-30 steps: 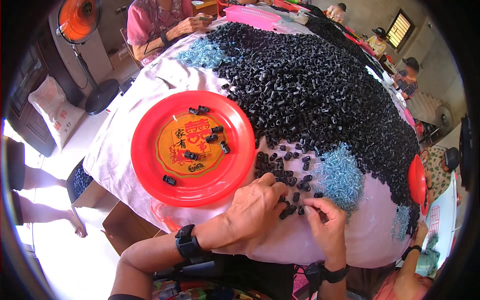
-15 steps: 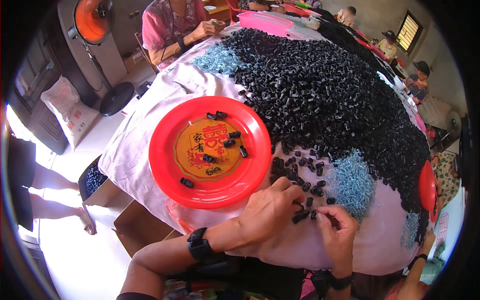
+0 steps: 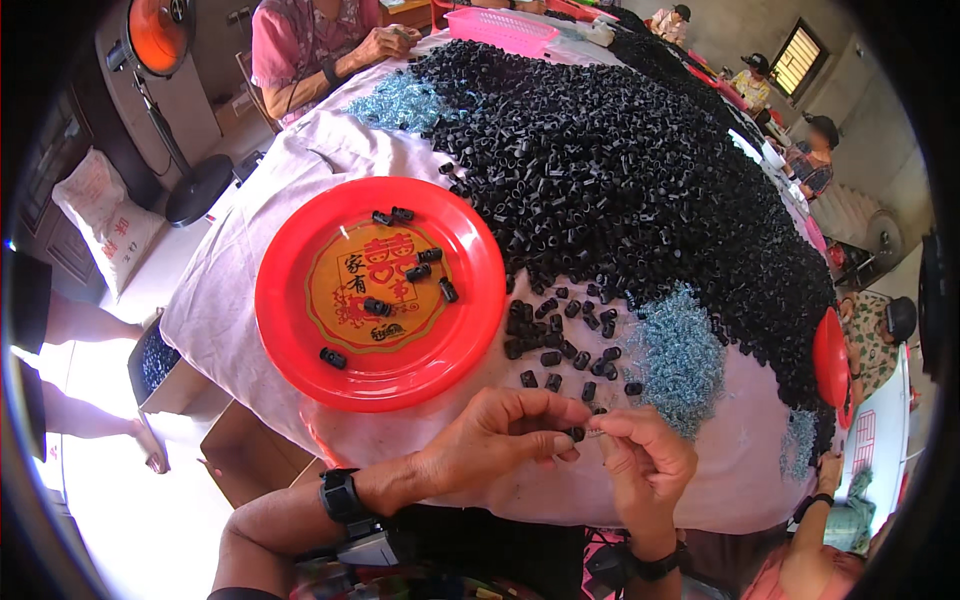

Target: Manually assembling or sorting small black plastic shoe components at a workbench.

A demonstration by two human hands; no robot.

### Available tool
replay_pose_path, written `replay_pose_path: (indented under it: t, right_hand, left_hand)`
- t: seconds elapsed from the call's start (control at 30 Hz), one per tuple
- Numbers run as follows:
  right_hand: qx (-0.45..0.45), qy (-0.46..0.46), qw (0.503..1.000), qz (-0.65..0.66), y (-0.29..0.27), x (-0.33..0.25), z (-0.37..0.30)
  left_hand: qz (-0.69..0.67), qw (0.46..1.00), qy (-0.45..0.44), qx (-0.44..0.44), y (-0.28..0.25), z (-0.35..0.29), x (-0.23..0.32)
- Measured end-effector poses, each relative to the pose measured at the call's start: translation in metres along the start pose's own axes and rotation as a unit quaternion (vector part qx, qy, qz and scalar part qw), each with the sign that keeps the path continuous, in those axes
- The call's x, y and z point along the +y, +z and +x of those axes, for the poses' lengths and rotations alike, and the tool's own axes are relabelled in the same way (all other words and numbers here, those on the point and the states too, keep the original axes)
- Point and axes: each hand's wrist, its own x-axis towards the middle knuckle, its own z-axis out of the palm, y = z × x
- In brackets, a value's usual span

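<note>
My left hand is closed in a pinch on a small black plastic cylinder, partly covered by the fingers. Touching it at the fingertips, my right hand pinches a tiny pale ribbed piece that looks like a spring. Beyond both hands lie several loose black cylinders on the pink cloth. A heap of small bluish, shiny spring-like pieces sits just past my right hand. To the left, a red round plate holds several black pieces, spaced apart.
A huge pile of black cylinders covers the far table, with more bluish pieces beside it. A pink basket stands at the back. Co-workers sit around the table. Cardboard boxes and a standing fan are at left.
My hands have come together nearer the table's edge, away from the loose cylinders. A black cylinder now shows between the left fingertips. The whole view has shifted slightly.
</note>
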Motion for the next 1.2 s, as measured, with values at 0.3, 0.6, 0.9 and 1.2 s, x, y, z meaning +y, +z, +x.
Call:
replay_pose_path:
  t: [0.3,0.6,0.9,1.2]
  right_hand:
    - [-0.012,-0.027,0.996,-0.084,0.003,-0.007,0.002]
    - [-0.035,-0.093,0.983,-0.153,0.001,-0.004,0.002]
    - [-0.032,-0.089,0.984,-0.148,-0.001,-0.008,-0.003]
    - [-0.032,-0.052,0.992,-0.113,-0.01,-0.006,-0.005]
  left_hand:
    - [-0.056,0.998,-0.024,-0.001,0.005,-0.001,-0.003]
    - [-0.092,0.995,-0.027,-0.016,0.003,-0.002,-0.005]
    - [-0.078,0.996,-0.037,-0.034,0.005,-0.001,0.0]
    - [-0.045,0.998,-0.019,-0.046,0.009,-0.002,0.0]
